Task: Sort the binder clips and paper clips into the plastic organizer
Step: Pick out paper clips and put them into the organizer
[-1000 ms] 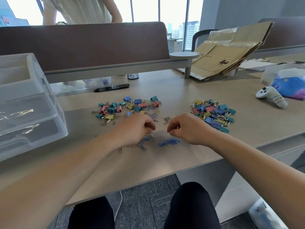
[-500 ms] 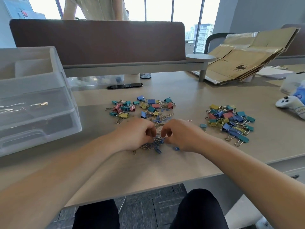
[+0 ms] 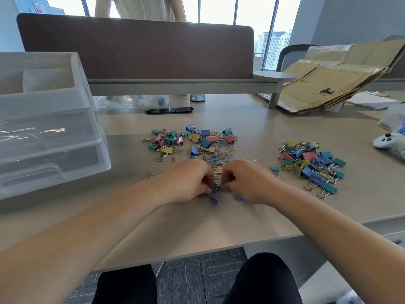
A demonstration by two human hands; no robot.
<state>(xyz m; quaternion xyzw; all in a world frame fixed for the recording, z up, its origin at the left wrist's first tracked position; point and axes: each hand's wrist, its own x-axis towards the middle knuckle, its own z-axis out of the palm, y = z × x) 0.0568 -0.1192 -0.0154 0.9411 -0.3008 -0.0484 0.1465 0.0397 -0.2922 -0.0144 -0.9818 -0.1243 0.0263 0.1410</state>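
Stretching away under both forearms is a pale wood-grain desk (image 3: 241, 220), with a brown divider panel (image 3: 135, 47) standing at its far side and tall windows shining behind that. A person (image 3: 142, 7) is standing beyond the panel. Flattened cardboard (image 3: 339, 77) is leaning far off to the right of the right hand, and a white controller (image 3: 388, 142) is lying at the right edge of the view. The desk's near edge is running just behind the wrists, with dark carpet (image 3: 192, 277) showing below it. Bare desktop is lying open to the left of the left hand and between the hands and the near edge.

The left hand (image 3: 188, 183) and right hand (image 3: 245, 183) are sitting knuckle to knuckle, almost touching. Both are curling their fingers tightly down and pinching at a small heap of paper clips (image 3: 215, 191) between them. One blue clip is poking out under the left hand's fingertips, though exactly how many each hand is gripping is hidden. More loose clips are spreading just beyond the knuckles, running into a pile of coloured binder clips (image 3: 192, 139) farther out. A second binder clip heap (image 3: 311, 161) is lying near the right hand, on its right. The plastic organizer (image 3: 48, 128) is standing well apart to the left of the left hand.
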